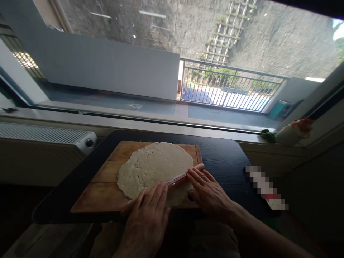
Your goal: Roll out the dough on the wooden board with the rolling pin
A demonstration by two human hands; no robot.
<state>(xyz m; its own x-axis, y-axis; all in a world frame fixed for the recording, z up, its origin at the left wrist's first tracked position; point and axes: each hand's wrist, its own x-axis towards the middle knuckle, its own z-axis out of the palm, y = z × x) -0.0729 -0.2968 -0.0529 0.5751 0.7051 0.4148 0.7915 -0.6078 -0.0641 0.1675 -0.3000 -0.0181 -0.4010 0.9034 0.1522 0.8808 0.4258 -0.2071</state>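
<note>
A wide, flattened sheet of pale dough [156, 165] lies on a wooden cutting board [104, 172], its rim ragged and its surface cracked in places. Across its near right part, at a slant, runs a slim rolling pin [176, 179] with a printed label in the middle. My left hand [150, 211] is closed over the pin's near left end, fingers together on top. Over the far right end my right hand [205, 186] is closed, with the pin's tip [199, 167] sticking out beyond the fingers. The palms hide the pin's undersides.
The board rests on a black table [220, 157] with rounded corners. A blurred-out item [266, 186] lies at its right edge. Behind is a windowsill [161, 125] with a green thing [268, 135] and a pale pot [288, 134]. A radiator [45, 134] stands left.
</note>
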